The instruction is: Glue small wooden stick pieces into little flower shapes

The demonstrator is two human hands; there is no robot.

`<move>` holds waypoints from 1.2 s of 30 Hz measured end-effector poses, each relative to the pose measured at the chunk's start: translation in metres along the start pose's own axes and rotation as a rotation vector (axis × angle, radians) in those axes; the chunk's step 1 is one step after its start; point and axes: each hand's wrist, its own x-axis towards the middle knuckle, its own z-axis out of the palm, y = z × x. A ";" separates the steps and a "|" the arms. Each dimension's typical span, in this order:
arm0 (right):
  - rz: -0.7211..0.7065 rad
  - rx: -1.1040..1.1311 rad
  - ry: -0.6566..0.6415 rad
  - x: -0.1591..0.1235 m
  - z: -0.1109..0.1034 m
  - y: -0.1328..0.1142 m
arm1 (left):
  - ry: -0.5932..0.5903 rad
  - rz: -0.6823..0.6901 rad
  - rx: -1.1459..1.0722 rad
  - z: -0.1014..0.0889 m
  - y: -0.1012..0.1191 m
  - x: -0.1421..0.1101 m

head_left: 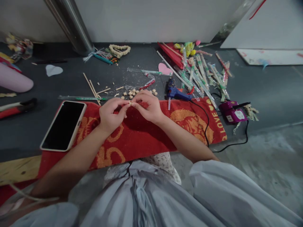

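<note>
pale grey-blue garment (161, 195) fills the near edge, and just beyond it a red towel (146, 142) with orange patterns and lettering lies along the near side of the dark bench (265, 85). above the towel's far edge the person's two hands meet. the left hand (110, 116) and the right hand (150, 108) both have thumb and index finger pinching one small pale piece (130, 102) between them; its exact shape is mostly hidden by the fingers. just beyond, on the bare bench, sits a loose pile of pale wooden bits (130, 93), with thin wooden sticks (92, 89) to the left and fine crumbs scattered farther off.

right of the hands rests a blue hot glue gun (176, 92), its translucent glue stick pointing toward the near side, a black cord curving across the towel's right part. farther right lie many wrapped chopsticks (201, 75), heaped and overlapping, with a yellow toy (188, 49) at their far end and a purple device (233, 112) near the towel's right corner. a pink paper heart (164, 68) lies beyond the glue gun.

on the left, a smartphone (63, 126) with a dark screen lies partly on the towel. at the far side are a heart-shaped frame (118, 55) of pale bits and, farther left, a white paper heart (54, 70).
</note>
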 end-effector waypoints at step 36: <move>-0.011 -0.049 -0.031 0.004 -0.006 -0.004 | -0.145 -0.366 -0.238 0.003 0.001 0.004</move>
